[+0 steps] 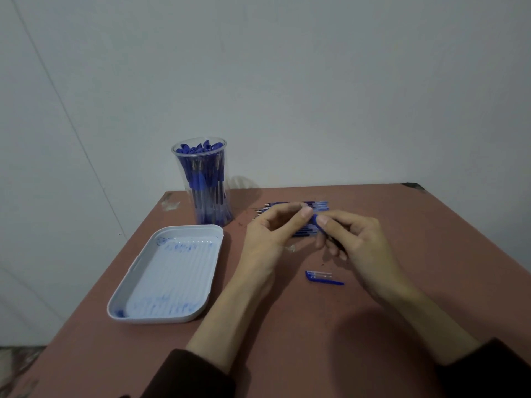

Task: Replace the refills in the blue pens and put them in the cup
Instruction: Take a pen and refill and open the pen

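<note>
Blue pen [317, 222] pinched in right hand [355, 242] | left hand [271, 229] curled at its end, hold unclear | refills [319, 206] half hidden behind both hands | cap [323, 277] beside right wrist | tray [169, 271] left | cup [201, 179] of pens behind it on table [402, 214]

My sleeves [189, 374] are dark brown, with cuffs ending partway up my forearms; my left hand [270, 235] and right hand [355, 241] are bare.

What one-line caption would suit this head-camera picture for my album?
Left hand and right hand pinch a pen over the table; a cap lies nearby, cup and tray to the left.
</note>
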The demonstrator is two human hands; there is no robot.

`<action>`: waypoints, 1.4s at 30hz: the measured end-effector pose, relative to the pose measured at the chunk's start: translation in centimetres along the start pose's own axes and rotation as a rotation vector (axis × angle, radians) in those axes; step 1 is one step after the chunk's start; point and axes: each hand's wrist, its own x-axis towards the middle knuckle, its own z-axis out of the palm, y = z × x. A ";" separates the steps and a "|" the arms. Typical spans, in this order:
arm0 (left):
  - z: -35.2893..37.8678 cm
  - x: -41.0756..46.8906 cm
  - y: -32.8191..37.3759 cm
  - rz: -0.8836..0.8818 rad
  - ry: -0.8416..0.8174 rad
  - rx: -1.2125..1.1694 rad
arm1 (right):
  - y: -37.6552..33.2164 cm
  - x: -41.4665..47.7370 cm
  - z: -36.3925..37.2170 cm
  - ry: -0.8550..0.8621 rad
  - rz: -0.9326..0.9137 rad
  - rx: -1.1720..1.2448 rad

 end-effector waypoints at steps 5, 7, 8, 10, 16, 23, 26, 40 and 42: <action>-0.1 -0.1 -0.2 -0.017 -0.047 0.008 | 0.0 0.2 0.0 0.047 0.014 -0.007; 0.0 -0.2 -0.1 -0.004 -0.043 0.035 | 0.0 0.1 -0.1 0.045 -0.008 -0.050; 0.1 -0.2 0.0 -0.002 -0.031 0.041 | 0.1 0.1 -0.1 0.028 -0.004 -0.044; 0.0 -0.2 -0.1 -0.016 -0.040 0.029 | 0.0 0.2 -0.2 -0.029 0.054 0.026; -0.2 -0.1 -0.2 -0.032 -0.117 0.020 | 0.2 0.6 -1.0 -0.150 0.237 0.136; -0.7 0.1 -0.7 0.021 -0.213 0.744 | 2.0 1.4 -0.7 0.098 0.151 -0.036; -1.1 -0.6 -0.1 0.020 -0.430 1.053 | 2.9 1.8 -1.5 0.174 0.093 -0.186; -2.3 0.0 0.7 0.137 -0.030 0.799 | 2.5 0.7 -1.7 0.109 -0.253 -0.835; -2.2 0.0 0.7 0.122 -0.056 0.794 | 2.4 0.6 -1.5 0.080 -0.256 -0.848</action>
